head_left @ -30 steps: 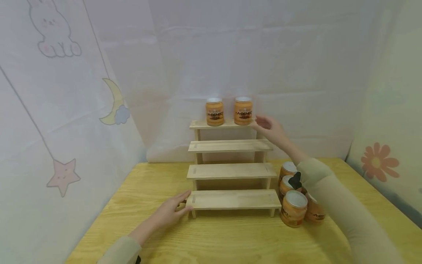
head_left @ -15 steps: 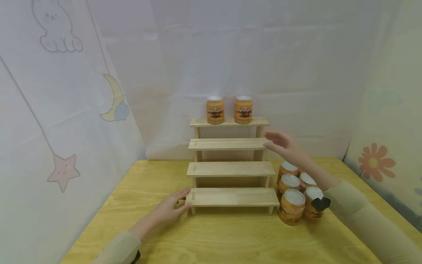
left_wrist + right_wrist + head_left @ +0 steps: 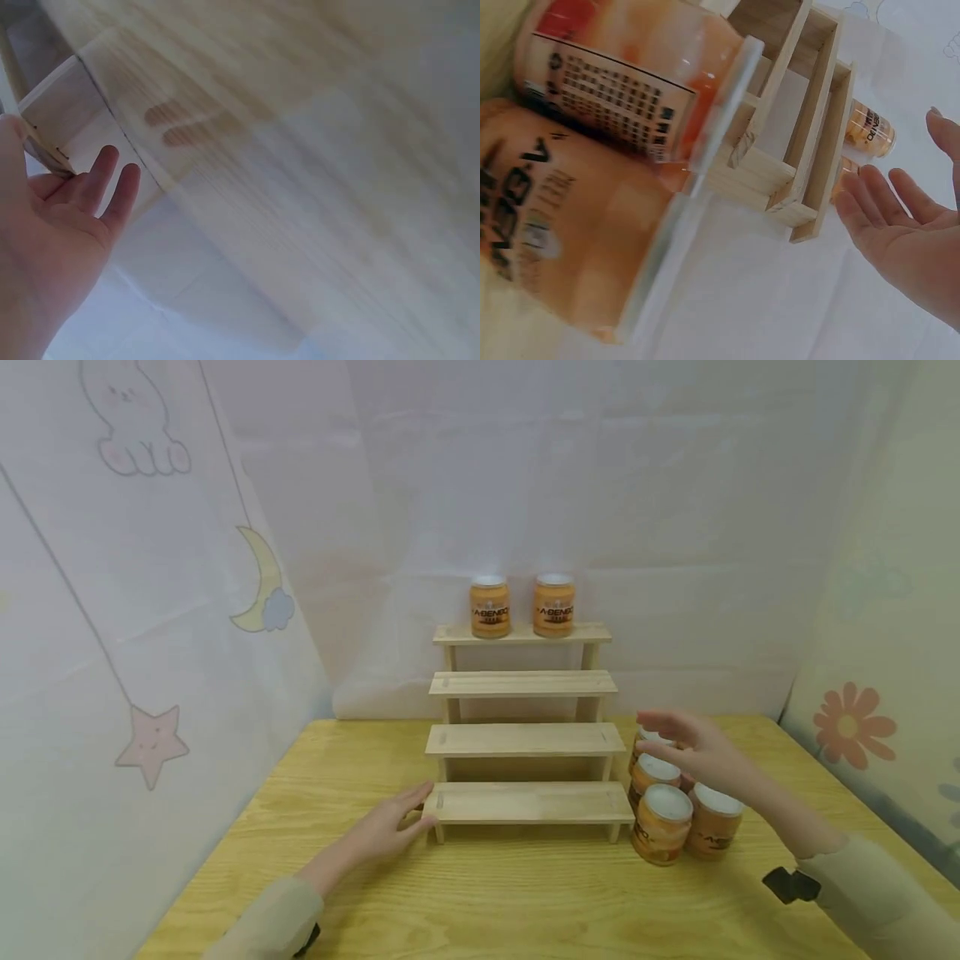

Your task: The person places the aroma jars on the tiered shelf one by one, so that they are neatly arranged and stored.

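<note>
A pale four-step wooden display shelf [image 3: 528, 740] stands on the table. My left hand [image 3: 382, 831] holds the left end of its lowest board, thumb at the front edge and index finger at the back; the other fingertips stick out free in the left wrist view. Two orange cans with pale lids, a left one [image 3: 490, 610] and a right one [image 3: 554, 608], stand upright on the top board. My right hand [image 3: 701, 752], holding nothing, is over the several similar cans [image 3: 662, 831] right of the shelf, fingers loosely bent. It partly hides the rear ones.
The yellow wood-grain table [image 3: 480, 893] extends around the shelf. A white cloth backdrop [image 3: 675, 543] hangs close behind it, with printed cloth sides left and right.
My right hand has come away from the right can on the top board, moving down and right to the grouped cans. The left hand stays at the lowest board.
</note>
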{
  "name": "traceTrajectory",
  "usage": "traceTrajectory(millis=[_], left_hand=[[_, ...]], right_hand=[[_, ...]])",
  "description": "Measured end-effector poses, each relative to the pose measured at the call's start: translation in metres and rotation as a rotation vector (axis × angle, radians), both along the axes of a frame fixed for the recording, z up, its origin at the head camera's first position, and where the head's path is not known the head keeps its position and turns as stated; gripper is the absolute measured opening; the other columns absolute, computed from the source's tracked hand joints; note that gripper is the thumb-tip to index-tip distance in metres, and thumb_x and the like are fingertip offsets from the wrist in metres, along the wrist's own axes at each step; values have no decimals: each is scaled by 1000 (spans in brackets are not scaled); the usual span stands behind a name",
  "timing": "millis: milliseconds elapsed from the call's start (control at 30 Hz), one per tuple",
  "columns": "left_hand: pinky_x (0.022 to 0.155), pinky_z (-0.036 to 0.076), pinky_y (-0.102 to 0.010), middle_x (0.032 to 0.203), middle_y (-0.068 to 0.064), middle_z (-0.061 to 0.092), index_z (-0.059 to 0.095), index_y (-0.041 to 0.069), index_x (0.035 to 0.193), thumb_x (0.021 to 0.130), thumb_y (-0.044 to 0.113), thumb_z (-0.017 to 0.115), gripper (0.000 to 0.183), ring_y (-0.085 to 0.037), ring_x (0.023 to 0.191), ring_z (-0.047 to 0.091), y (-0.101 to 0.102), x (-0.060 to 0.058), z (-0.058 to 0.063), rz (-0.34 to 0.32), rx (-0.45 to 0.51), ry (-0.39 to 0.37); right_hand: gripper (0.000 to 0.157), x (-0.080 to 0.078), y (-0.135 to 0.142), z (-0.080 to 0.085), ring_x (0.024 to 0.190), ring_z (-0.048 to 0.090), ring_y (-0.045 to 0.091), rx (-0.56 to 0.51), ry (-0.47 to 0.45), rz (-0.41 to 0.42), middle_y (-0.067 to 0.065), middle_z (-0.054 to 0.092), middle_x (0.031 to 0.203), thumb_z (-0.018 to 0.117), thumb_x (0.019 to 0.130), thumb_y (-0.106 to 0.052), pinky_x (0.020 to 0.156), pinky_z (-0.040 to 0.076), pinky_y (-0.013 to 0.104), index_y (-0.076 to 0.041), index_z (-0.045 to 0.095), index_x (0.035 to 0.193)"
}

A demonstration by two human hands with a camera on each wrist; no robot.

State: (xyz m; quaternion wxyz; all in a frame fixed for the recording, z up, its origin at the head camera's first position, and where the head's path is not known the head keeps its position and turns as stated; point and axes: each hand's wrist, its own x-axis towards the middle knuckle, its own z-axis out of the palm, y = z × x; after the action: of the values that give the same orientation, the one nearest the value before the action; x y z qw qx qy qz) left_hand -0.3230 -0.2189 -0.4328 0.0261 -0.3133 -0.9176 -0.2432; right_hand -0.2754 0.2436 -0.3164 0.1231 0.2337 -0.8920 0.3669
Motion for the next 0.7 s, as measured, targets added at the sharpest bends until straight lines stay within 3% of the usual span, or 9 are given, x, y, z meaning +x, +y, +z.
traceTrajectory(millis=[133, 367, 533, 700], left_hand=[[110, 31, -51, 151, -15, 30, 23, 8, 149, 96, 49, 44, 70, -34, 135, 36, 0, 1, -1, 1, -10, -4], [104, 39, -51, 150, -13, 33, 28, 11, 149, 94, 52, 46, 71, -29, 126, 48, -1, 0, -2, 17, 28, -47], [99, 45, -49, 147, -13, 38, 32, 11, 147, 92, 52, 50, 71, -31, 124, 49, -2, -2, -1, 20, 72, -86], [96, 47, -48, 147, -13, 38, 32, 11, 147, 92, 52, 51, 71, -31, 123, 50, -1, -2, 0, 19, 78, -92]], right_hand=[[47, 12, 8, -12, 113, 57, 35, 46, -10, -64, 16, 57, 129, 61, 92, -29, 83, 54, 40, -6, 52, 132], [49, 24, 16, -36, 103, 61, 31, 97, -35, -145, 15, 62, 120, 67, 88, -32, 83, 54, 40, -1, 59, 124], [53, 28, 15, -44, 89, 63, 25, 180, -33, -159, 13, 65, 108, 70, 84, -34, 72, 55, 31, 3, 60, 121], [57, 29, 12, -49, 77, 58, 15, 244, -16, -147, 12, 65, 102, 76, 77, -34, 60, 48, 23, 4, 62, 117]])
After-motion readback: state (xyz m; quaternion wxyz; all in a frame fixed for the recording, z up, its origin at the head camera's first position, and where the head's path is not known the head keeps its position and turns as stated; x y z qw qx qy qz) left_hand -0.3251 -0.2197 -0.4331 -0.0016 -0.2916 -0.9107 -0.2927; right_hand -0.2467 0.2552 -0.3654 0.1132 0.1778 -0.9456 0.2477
